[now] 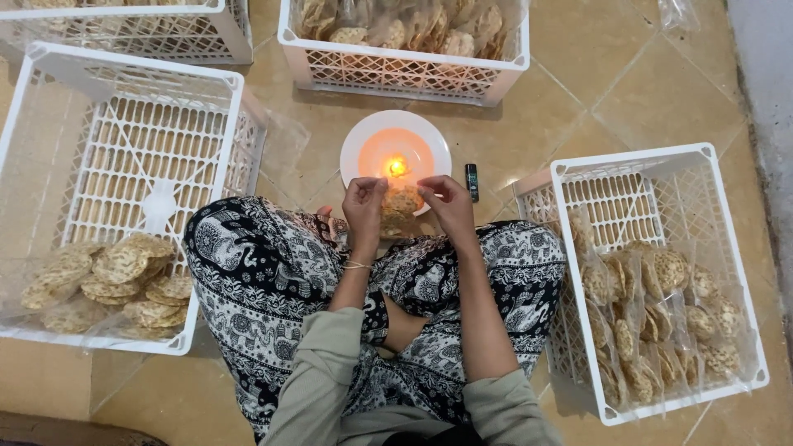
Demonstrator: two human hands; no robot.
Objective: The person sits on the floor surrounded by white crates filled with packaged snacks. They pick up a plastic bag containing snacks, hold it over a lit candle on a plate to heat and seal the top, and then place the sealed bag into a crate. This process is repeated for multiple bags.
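Cracker bag (402, 201) pinched between both grips, above flame (397, 167).

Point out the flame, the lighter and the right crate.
flame (397, 167), head view, on its bright centre.
lighter (472, 182), head view, on the middle of its dark body.
right crate (634, 155), head view, on its far white rim.

Both forearms reach forward over crossed legs, left hand (364, 203) and right hand (447, 201) raised close together, fingers pinched.
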